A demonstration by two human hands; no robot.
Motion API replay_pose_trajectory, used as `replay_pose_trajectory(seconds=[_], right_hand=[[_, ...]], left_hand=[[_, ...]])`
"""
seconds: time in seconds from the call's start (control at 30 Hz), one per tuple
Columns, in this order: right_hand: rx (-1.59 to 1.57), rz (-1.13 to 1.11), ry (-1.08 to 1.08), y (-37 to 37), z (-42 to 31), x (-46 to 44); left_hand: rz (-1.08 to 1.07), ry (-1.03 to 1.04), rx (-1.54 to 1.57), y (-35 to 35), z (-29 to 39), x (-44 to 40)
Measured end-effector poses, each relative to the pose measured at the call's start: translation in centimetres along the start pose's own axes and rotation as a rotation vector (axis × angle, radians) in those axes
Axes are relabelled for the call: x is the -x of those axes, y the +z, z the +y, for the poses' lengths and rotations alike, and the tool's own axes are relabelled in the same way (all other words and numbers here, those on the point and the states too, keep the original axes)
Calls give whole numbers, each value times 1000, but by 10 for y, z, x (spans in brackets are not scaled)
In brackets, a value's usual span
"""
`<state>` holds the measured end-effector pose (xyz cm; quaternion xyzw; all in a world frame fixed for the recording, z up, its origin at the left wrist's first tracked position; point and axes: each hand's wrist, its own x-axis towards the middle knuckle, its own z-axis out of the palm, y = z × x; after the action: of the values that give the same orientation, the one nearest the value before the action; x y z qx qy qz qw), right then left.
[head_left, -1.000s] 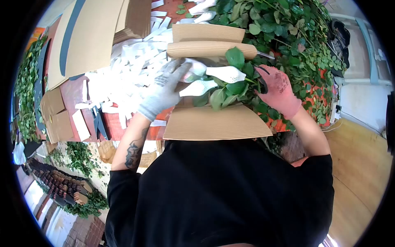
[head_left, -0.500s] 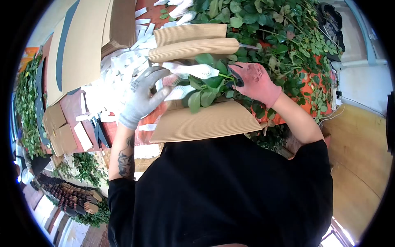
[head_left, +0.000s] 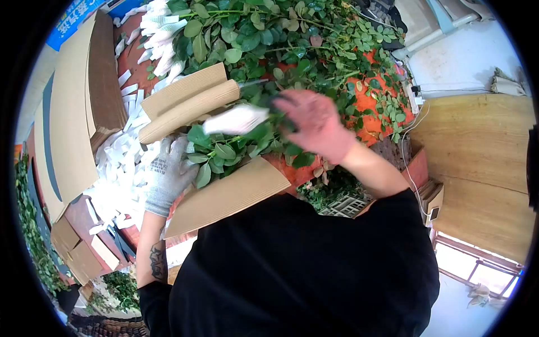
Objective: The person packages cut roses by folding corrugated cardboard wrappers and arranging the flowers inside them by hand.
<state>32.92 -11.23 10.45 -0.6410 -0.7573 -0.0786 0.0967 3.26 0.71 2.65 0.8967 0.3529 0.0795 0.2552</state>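
We had a white-netted bud (head_left: 238,119) beside the cardboard roll (head_left: 191,112), above leafy stems (head_left: 224,151) along the corrugated sheet's (head_left: 230,196) edge. The sheet perhaps kept them off the worktop (head_left: 365,109). Our left hand (head_left: 167,173) reached forward, fingers extended, perhaps steadying the bunch; we couldn't tell whether it gripped. Our right hand (head_left: 314,123) came in bent-armed, curled near the bud's stem end, its hold blurred.

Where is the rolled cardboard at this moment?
In the head view, the rolled cardboard lies left of centre, just above the gloved left hand and beside a flat corrugated piece.
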Motion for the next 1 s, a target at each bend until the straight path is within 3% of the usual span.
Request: replay_pose_trajectory(seconds=[0.03,0.07,0.13,0.23,0.27,0.3,0.33,0.4,0.43,0.53,0.6,0.63,0.73,0.8,0.83,0.9,0.93,0.97,1.0], right_hand=[[15,165,17,-8,13,4],[-246,66,219,-32,21,1],[-27,325,302,-47,63,23],[-159,506,863,-80,154,59],[-239,572,830,-113,136,44],[-45,662,832,-129,145,44],[163,678,810,-143,172,58],[73,793,712,-176,206,74],[-389,822,591,-191,203,72],[-267,685,450,-218,167,44],[-234,793,399,-203,114,13],[-222,636,461,-195,71,-3],[98,321,-239,-141,22,-38],[60,58,-346,-85,-19,-64],[-46,-121,-323,-55,-33,-71],[287,-32,-521,32,-43,-69],[214,-277,-501,45,-56,-79],[204,-314,-526,78,-60,-83],[173,-350,-503,96,-64,-80]], left_hand=[[21,17,24,1,1,1],[8,20,0,2,1,0],[-17,-4,11,-1,5,-2],[-31,0,3,-2,5,-1],[-21,25,-17,-3,4,1],[-18,26,-14,-3,3,3],[-21,13,8,-3,3,4],[-20,17,43,-2,2,2],[-26,34,56,-3,1,3],[-31,44,79,-3,1,4],[-17,22,80,1,-2,8],[74,57,73,8,-7,9],[147,-3,32,5,-9,13],[105,-116,75,-1,-7,15],[156,-56,71,-1,-8,16],[50,-165,151,6,-19,22],[-77,-256,168,3,-18,19],[-206,-350,181,0,-18,18],[94,-36,163,10,-23,23]])
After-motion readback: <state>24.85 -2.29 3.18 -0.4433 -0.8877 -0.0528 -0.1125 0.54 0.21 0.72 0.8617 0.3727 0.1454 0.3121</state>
